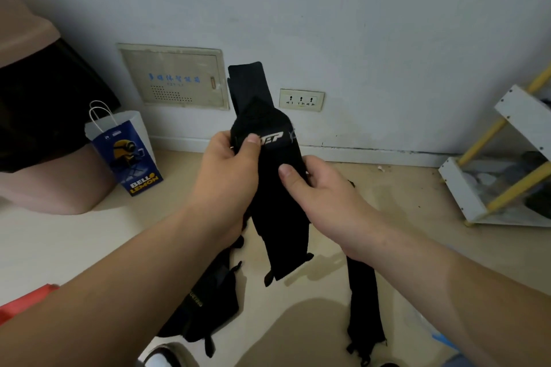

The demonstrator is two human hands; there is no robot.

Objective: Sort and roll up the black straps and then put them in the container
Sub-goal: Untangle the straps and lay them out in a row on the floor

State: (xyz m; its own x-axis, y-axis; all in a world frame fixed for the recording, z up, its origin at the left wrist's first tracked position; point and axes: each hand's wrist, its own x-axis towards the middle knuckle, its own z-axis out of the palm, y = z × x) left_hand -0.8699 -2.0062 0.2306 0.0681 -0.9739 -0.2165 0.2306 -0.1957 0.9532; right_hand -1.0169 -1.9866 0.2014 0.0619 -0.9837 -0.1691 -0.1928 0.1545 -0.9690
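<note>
A paper bag [125, 146] stands on the floor against the wall, left of a wall panel [173, 77]. A black fabric bundle [208, 301] lies on the floor below the left forearm. The left hand [226, 176] pinches the held strap [268, 128], thumb pressed on its front beside the white lettering, fingers curled behind. The strap is raised upright before the wall. The right hand [322, 188] pinches it lower, thumb in front. A second strap [365, 307] lies on the floor under the right forearm. A white rack [501, 164] stands far right.
</note>
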